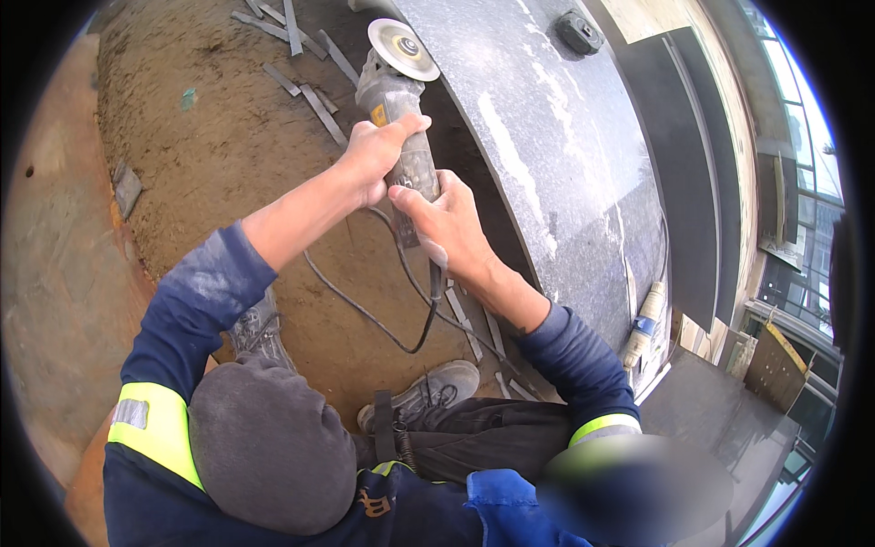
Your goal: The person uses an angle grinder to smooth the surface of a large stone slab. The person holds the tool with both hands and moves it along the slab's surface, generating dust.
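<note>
Both my hands hold a dusty angle grinder [412,157], its body pointing away from me. My left hand [381,157] is wrapped round the body near the yellow label. My right hand [447,219] grips the rear end, where the black cord [434,296] comes out. At the far end sits a round, pale disc [403,49] with no guard visible over it. The disc is beside the left edge of a grey speckled stone slab [583,191]; whether it touches the slab I cannot tell. White dust streaks run along the slab.
A black boxy object [579,33] lies on the slab's far end. A cream-and-blue cylindrical tool [644,325] is at its near right. Dark slabs [679,173] stand farther right. Thin stone offcuts [321,114] litter the brown dirt. The cord loops near my shoe [442,387].
</note>
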`<move>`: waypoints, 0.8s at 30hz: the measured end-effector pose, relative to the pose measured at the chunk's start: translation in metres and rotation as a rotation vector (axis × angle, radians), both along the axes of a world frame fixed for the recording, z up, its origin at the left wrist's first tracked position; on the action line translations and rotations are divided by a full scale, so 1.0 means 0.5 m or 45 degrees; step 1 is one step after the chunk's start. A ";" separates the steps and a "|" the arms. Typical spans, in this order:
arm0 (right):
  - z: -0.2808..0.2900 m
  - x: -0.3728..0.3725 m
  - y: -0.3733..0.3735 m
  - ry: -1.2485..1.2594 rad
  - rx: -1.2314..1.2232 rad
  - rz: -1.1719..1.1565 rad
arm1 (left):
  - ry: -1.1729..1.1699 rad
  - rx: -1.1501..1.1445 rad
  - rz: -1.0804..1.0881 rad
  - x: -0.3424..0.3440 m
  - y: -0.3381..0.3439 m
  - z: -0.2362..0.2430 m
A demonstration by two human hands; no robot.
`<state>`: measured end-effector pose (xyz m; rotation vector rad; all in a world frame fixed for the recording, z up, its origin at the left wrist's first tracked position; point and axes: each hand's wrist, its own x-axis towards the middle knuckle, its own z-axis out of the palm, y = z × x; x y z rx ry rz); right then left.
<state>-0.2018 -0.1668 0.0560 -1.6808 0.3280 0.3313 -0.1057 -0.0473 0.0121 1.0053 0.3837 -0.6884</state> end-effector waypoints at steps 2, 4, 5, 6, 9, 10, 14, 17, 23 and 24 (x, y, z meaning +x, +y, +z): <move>-0.008 0.006 0.001 -0.020 0.000 -0.014 | 0.016 0.001 -0.001 0.007 -0.001 -0.003; -0.005 0.015 0.004 0.001 -0.014 -0.014 | -0.006 0.046 -0.003 0.017 0.000 -0.007; -0.004 0.020 0.005 0.011 -0.022 -0.015 | -0.018 0.067 -0.005 0.022 0.001 -0.011; -0.005 0.024 0.005 0.001 -0.029 -0.008 | -0.022 0.064 -0.007 0.027 0.001 -0.014; -0.007 0.035 0.008 -0.011 -0.032 -0.001 | -0.022 0.063 -0.013 0.040 0.003 -0.020; -0.005 0.039 0.010 -0.004 -0.021 -0.006 | -0.015 0.067 -0.013 0.046 0.004 -0.021; -0.014 0.051 0.012 -0.020 0.028 -0.026 | 0.008 0.070 -0.012 0.059 0.003 -0.017; -0.005 0.049 0.019 0.049 0.088 -0.070 | -0.006 0.059 -0.017 0.057 0.008 -0.014; 0.010 -0.020 0.007 -0.025 0.042 -0.049 | 0.020 -0.001 0.004 -0.015 -0.003 -0.006; 0.027 -0.031 0.005 0.021 -0.028 -0.028 | 0.004 0.003 -0.002 -0.029 -0.002 -0.004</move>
